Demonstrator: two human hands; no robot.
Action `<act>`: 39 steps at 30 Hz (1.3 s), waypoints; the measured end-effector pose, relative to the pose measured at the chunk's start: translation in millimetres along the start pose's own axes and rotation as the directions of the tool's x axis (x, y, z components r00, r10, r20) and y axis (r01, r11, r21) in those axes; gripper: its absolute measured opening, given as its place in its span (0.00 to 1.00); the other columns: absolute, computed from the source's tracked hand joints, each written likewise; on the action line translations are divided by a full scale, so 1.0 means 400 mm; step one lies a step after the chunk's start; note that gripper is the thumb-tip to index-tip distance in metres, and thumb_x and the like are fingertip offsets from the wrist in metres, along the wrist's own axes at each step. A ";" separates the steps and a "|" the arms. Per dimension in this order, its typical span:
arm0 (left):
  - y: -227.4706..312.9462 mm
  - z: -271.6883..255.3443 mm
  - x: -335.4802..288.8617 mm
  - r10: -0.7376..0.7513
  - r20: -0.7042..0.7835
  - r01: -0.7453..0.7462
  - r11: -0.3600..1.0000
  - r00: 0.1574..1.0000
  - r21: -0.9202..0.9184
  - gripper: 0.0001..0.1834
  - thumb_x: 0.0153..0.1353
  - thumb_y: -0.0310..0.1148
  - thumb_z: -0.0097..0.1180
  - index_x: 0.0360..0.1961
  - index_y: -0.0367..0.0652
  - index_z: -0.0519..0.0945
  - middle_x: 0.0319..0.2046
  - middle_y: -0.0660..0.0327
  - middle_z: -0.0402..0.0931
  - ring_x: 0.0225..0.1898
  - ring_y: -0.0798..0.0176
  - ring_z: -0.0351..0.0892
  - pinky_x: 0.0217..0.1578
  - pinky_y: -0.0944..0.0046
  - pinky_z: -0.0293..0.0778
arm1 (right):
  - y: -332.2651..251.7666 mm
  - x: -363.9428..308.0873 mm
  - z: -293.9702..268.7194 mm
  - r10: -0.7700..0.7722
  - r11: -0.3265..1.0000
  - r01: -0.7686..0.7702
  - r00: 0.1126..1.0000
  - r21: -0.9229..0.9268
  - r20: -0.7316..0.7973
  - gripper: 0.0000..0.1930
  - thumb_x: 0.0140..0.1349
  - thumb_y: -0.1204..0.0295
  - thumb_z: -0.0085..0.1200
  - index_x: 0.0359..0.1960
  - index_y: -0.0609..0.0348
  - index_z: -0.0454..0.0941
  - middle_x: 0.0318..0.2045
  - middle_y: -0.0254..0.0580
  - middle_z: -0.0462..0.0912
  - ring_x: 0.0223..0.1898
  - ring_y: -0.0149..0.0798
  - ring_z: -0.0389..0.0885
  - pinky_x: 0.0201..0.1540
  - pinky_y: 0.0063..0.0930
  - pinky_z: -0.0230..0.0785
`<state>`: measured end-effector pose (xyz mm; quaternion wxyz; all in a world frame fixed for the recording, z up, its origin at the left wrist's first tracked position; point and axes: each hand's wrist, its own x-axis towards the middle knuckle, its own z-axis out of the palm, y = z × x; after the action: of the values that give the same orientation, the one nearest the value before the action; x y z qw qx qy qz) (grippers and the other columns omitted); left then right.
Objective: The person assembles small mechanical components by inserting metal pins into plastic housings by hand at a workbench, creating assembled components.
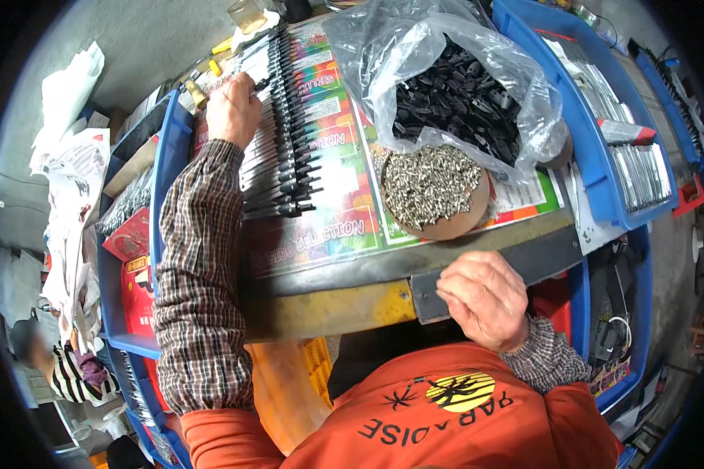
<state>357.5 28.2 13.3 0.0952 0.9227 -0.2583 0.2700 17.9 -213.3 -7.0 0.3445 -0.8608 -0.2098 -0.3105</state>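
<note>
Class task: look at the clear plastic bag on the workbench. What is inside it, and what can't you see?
The clear plastic bag holds a heap of small black plastic parts, visible through the film. How deep the heap goes and what lies beneath the bag are covered.

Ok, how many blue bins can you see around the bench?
3, maybe more hidden: one blue bin at upper right holding metal strips, another behind it at the far right edge, and one on the left beside the left hand.

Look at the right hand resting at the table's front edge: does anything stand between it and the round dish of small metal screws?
Nothing visible does. Between the right hand and the dish of screws lies only the table's dark front edge and flat printed paper.
</note>
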 end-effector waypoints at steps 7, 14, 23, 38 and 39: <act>-0.073 0.091 0.108 0.010 -0.037 -0.010 1.000 0.999 0.012 0.06 0.49 0.25 0.56 0.31 0.40 0.80 0.30 0.46 0.80 0.36 0.45 0.80 0.40 0.52 0.75 | 0.005 -0.006 -0.007 -0.033 0.999 0.034 0.996 -0.002 0.084 0.15 0.43 0.79 0.61 0.36 0.64 0.78 0.33 0.43 0.79 0.35 0.43 0.78 0.33 0.32 0.73; -0.079 0.142 0.199 -0.069 -0.036 0.070 0.997 0.997 0.040 0.07 0.54 0.30 0.56 0.33 0.43 0.82 0.33 0.51 0.82 0.37 0.48 0.83 0.39 0.55 0.77 | 0.009 -0.011 -0.024 -0.062 0.997 0.068 0.986 -0.031 0.155 0.12 0.48 0.73 0.57 0.36 0.63 0.79 0.33 0.42 0.79 0.35 0.41 0.78 0.34 0.31 0.73; -0.123 0.200 0.246 -0.019 -0.110 0.016 0.999 0.994 -0.029 0.10 0.53 0.32 0.60 0.36 0.42 0.81 0.34 0.50 0.82 0.39 0.49 0.82 0.42 0.55 0.76 | 0.004 -0.006 -0.030 -0.073 0.995 0.085 0.977 -0.053 0.202 0.11 0.52 0.72 0.57 0.38 0.60 0.79 0.34 0.38 0.80 0.37 0.38 0.78 0.38 0.29 0.72; -0.134 0.211 0.255 0.115 -0.118 -0.117 0.993 0.986 -0.015 0.10 0.53 0.29 0.59 0.39 0.43 0.80 0.38 0.50 0.81 0.44 0.48 0.79 0.48 0.55 0.72 | -0.001 -0.017 -0.022 -0.056 0.994 0.074 0.980 -0.084 0.193 0.10 0.53 0.72 0.58 0.38 0.57 0.79 0.36 0.36 0.81 0.38 0.36 0.78 0.37 0.29 0.72; -0.130 0.212 0.254 0.116 -0.117 -0.119 0.993 0.986 -0.017 0.10 0.53 0.29 0.59 0.39 0.43 0.80 0.38 0.50 0.81 0.44 0.48 0.79 0.48 0.55 0.72 | 0.001 -0.019 -0.021 -0.058 0.993 0.077 0.979 -0.090 0.194 0.10 0.53 0.72 0.58 0.38 0.57 0.79 0.36 0.36 0.81 0.38 0.36 0.78 0.37 0.28 0.72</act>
<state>496.1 2.5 -3.9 0.1047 0.8875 -0.3094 0.3251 9.4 -220.9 -7.4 0.2700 -0.8945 -0.2557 -0.2479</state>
